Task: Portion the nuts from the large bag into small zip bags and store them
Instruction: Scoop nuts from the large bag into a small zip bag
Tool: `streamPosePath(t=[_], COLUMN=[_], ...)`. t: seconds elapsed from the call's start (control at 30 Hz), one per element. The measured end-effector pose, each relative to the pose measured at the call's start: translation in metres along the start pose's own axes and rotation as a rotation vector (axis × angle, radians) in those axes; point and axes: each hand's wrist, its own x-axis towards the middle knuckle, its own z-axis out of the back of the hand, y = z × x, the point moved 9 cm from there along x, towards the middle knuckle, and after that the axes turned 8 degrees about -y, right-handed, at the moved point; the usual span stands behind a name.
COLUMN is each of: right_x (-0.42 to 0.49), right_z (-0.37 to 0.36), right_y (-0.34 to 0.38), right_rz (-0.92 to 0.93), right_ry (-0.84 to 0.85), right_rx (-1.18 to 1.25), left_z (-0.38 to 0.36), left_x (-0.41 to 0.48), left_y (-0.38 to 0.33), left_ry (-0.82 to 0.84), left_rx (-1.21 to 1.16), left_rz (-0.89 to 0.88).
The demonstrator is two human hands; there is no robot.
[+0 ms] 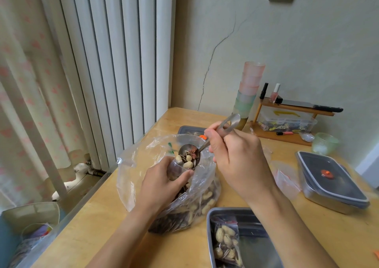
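A large clear plastic bag [131, 177] of peanuts and sunflower seeds stands open on the wooden table [114, 222]. My left hand [162, 185] grips a small zip bag [177, 168] held open inside the large bag's mouth. My right hand [235, 161] holds a metal spoon [189, 155] by its handle; the bowl, loaded with nuts and seeds, is tilted at the small bag's opening. A filled small zip bag [225, 241] lies in an open metal tray [252, 216] at the front.
A lidded metal container [332, 183] sits at the right, with empty small zip bags [285, 179] beside it. Another lidded container [190, 129] lies behind the large bag. Stacked pastel cups [248, 89], a wooden shelf [291, 109] and a green glass bowl [325, 143] stand along the wall.
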Motion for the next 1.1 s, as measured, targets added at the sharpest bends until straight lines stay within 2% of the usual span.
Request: streamPosePath(t=[0.27,0.5,0.9,1.1], right_x=[-0.001,-0.002,-0.001,0.001], right_z=[0.001,-0.002,-0.003,0.01], right_y=[0.006,0.012,0.016,0.02], right_rz=[0.062,0.137,0.136,0.154], right_ry=[-0.04,0.014,0.032,-0.092], right_rx=[-0.033,-0.035,-0.016,-0.042], left_z=[-0.002,-0.003,-0.007,-0.008], left_x=[0.001,0.0,-0.001,-0.001], left_y=[0.004,0.005,0.008,0.006], left_ry=[-0.014,-0.031,-0.015,0.006], left_rx=[-0.058,-0.094,-0.104,-0.158], left_rz=[0.018,0.014,0.03,0.04])
